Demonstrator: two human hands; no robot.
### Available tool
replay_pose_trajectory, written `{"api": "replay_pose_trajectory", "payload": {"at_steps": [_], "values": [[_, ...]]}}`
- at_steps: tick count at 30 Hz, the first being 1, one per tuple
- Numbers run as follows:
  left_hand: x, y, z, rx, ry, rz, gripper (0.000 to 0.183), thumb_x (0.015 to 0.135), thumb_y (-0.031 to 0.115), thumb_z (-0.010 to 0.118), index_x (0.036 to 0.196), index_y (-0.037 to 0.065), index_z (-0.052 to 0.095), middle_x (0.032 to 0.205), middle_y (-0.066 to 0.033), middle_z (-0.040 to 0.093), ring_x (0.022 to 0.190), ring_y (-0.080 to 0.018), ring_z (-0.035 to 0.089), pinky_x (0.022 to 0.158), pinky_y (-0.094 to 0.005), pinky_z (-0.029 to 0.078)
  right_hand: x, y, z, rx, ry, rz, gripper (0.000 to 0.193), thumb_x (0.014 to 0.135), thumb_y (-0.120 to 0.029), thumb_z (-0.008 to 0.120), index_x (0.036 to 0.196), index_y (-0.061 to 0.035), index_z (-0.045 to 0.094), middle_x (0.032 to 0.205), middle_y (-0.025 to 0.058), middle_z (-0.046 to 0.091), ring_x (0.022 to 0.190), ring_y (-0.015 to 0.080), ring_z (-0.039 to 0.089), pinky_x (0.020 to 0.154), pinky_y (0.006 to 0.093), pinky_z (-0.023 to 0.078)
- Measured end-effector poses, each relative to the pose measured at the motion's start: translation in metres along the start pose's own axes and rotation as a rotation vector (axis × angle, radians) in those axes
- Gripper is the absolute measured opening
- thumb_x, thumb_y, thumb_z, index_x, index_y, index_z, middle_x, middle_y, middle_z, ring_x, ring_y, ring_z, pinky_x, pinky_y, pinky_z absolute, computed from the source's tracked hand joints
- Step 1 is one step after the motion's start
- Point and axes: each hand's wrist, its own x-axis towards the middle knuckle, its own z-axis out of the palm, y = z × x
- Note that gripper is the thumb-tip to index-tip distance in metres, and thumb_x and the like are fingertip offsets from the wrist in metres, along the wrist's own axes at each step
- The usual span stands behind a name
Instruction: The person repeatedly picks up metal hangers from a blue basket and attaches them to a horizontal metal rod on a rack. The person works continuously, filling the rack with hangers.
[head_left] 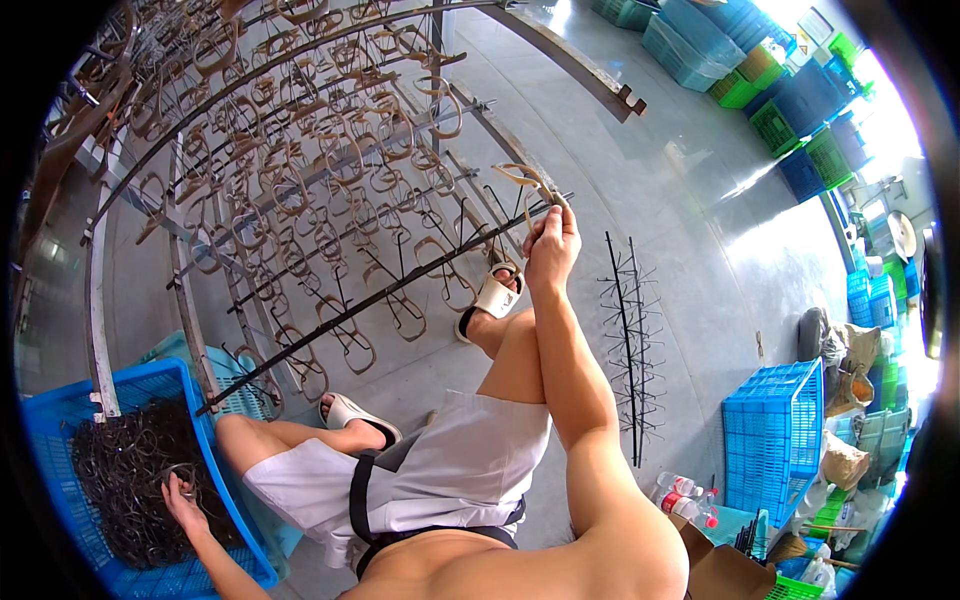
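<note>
My right hand (552, 245) is raised over the end of a dark rod, its fingers closed on a brown eyeglass frame (522, 176). The grip partly hides that frame. The long dark rod (400, 283) runs from beneath the hand down to the left, with brown eyeglass frames (350, 345) hanging along it. At the lower left, my left hand (184, 508) rests over a pile of thin dark curved pieces (125, 490) inside a blue plastic basket (205, 440). Its fingers look apart among the pieces; no firm hold shows.
A metal rack (180, 270) with several rods of hanging frames fills the upper left. On the floor to the right lies a spiky dark rod (628, 350). A blue crate (770, 440), plastic bottles (685, 498) and a cardboard box (725, 570) stand at lower right.
</note>
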Motion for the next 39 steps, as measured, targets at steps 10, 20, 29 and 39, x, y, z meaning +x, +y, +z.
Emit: {"api": "replay_pose_trajectory", "payload": {"at_steps": [10,20,29,39], "values": [[-0.001,0.003,0.008,0.035,-0.159,0.001,0.014,0.084,0.02,0.062,0.094,0.011,0.057,0.074,0.0024,0.049,0.07,-0.0087,0.049,0.065,-0.0239,0.04,-0.003,-0.001,-0.002,-0.023,-0.052,0.034,0.019,0.095,-0.015,0.045,0.107,-0.0029,0.055,0.059,-0.0019,0.044,0.044,0.0052,0.038,0.038,0.0202,0.034],[0.005,-0.002,0.018,0.128,-0.149,-0.016,0.015,0.084,0.024,0.062,0.094,0.013,0.058,0.074,0.0041,0.051,0.068,-0.0066,0.049,0.063,-0.0226,0.039,-0.006,-0.007,-0.006,-0.137,-0.079,0.043,0.019,0.095,-0.015,0.046,0.108,-0.0052,0.055,0.06,-0.003,0.04,0.047,0.005,0.035,0.04,0.0204,0.034],[0.001,-0.001,0.018,0.09,-0.146,-0.024,0.023,0.085,0.025,0.062,0.103,0.011,0.058,0.079,0.0035,0.055,0.07,-0.0064,0.051,0.066,-0.0225,0.04,0.0,-0.005,-0.013,-0.199,-0.077,-0.021,0.017,0.095,-0.015,0.047,0.103,-0.0031,0.056,0.059,-0.0026,0.041,0.045,0.0054,0.036,0.039,0.0202,0.034],[0.001,0.001,0.02,0.111,-0.154,-0.027,0.023,0.085,0.025,0.063,0.102,0.011,0.058,0.08,0.0033,0.056,0.071,-0.0062,0.052,0.065,-0.0209,0.041,-0.001,0.0,-0.019,-0.113,-0.092,-0.008,0.017,0.094,-0.016,0.048,0.103,-0.0034,0.056,0.061,-0.002,0.043,0.046,0.0052,0.037,0.04,0.0209,0.034]]}}
